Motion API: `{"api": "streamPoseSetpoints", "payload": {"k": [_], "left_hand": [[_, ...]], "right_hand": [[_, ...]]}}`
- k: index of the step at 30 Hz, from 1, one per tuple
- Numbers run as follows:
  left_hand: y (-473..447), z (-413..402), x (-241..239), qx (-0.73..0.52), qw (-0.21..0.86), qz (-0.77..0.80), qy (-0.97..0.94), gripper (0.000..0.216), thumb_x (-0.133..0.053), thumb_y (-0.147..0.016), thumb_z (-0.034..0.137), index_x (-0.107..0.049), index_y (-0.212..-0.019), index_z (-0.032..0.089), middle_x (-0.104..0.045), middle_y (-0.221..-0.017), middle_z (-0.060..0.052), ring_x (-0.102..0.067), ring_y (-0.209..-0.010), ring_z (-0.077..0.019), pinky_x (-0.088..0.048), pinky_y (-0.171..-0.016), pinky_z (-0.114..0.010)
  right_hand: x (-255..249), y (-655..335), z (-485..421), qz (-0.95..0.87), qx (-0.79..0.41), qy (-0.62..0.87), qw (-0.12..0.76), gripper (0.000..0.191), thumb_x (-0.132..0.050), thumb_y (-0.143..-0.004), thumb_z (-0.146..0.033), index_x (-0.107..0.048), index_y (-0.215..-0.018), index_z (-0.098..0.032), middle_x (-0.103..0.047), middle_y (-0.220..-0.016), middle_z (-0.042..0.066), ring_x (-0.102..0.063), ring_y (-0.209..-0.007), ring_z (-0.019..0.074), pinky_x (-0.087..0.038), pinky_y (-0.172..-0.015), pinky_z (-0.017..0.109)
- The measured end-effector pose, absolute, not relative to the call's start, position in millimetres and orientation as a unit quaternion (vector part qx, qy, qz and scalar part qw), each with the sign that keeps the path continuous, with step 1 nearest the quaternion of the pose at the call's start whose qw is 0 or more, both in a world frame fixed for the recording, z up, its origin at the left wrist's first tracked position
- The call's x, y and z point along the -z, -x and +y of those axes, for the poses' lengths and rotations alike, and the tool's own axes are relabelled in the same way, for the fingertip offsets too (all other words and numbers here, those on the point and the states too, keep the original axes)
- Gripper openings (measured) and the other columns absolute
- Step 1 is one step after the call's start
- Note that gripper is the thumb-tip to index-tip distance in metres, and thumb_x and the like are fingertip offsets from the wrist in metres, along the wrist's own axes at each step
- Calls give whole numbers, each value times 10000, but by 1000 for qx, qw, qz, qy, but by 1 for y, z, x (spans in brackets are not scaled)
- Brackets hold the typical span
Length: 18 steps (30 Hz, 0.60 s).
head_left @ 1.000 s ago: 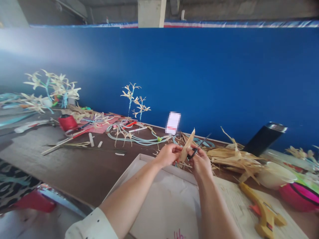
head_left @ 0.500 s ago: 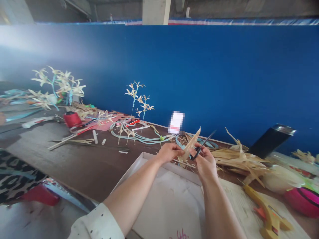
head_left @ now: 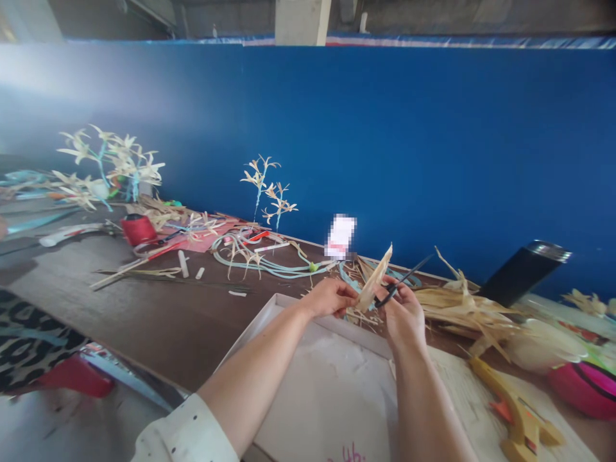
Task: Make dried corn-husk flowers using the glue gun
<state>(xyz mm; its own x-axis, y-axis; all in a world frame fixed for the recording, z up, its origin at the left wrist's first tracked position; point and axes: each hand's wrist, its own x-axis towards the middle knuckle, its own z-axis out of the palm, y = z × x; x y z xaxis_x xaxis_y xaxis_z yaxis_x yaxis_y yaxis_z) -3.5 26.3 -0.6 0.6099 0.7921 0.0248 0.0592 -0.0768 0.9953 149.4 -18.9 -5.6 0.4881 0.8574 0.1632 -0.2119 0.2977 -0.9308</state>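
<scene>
Between my fingers and thumb, my left hand [head_left: 332, 298] pinches the lower end of a pale dried husk piece [head_left: 375, 282], whose tip points up. Dark-handled scissors [head_left: 389, 292] are in my right hand [head_left: 404, 311], with the blades angled up to the right, away from the husk. My right fingertips are close beside the husk; whether they touch it I cannot tell. Both hands are above the far edge of a shallow white box [head_left: 346, 385]. Behind them lie pale offcuts and light-blue strips [head_left: 347, 274].
Right of my hands are a dried husk pile [head_left: 457, 305], a black flask [head_left: 522, 273] and a yellow glue gun [head_left: 517, 404]. Husk flowers [head_left: 279, 204] stand along the blue partition [head_left: 409, 141]. Further left are a red spool [head_left: 138, 230] and a white glue gun [head_left: 72, 234].
My right hand with the scissors has moved slightly right, and the blades have swung further right. The husk piece has shifted a little to the right with its tip higher.
</scene>
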Motion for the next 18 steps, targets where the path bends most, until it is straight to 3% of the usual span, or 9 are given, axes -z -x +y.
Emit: {"api": "streamPoseSetpoints", "payload": {"k": [8, 13, 18], "left_hand": [[2, 26, 0, -325, 653, 359, -583, 126, -613, -736, 220, -608, -808, 117, -611, -574, -14, -590, -498, -105, -446, -438, -177], [-3, 25, -1, -383, 709, 357, -473, 57, -598, -767, 152, -585, -795, 104, -652, -620, -37, -653, -617, -129, -526, -567, -215], [-2, 31, -3, -478, 681, 388, -396, 54, -611, -772, 124, -582, -771, 78, -660, -617, -58, -647, -585, -117, -543, -608, -221]], "right_hand": [[7, -151, -18, -310, -375, 467, 738, 451, -812, -542, -309, -581, -914, -199, -516, -568, -77, -341, -372, 30, -252, -342, 161], [8, -151, -17, -324, -374, 463, 735, 432, -820, -523, -306, -573, -861, -200, -502, -564, -83, -351, -399, 34, -254, -355, 153], [13, -154, -20, -363, -388, 556, 640, 378, -755, -584, -432, -629, -857, -202, -492, -504, -68, -337, -367, 57, -236, -337, 181]]}}
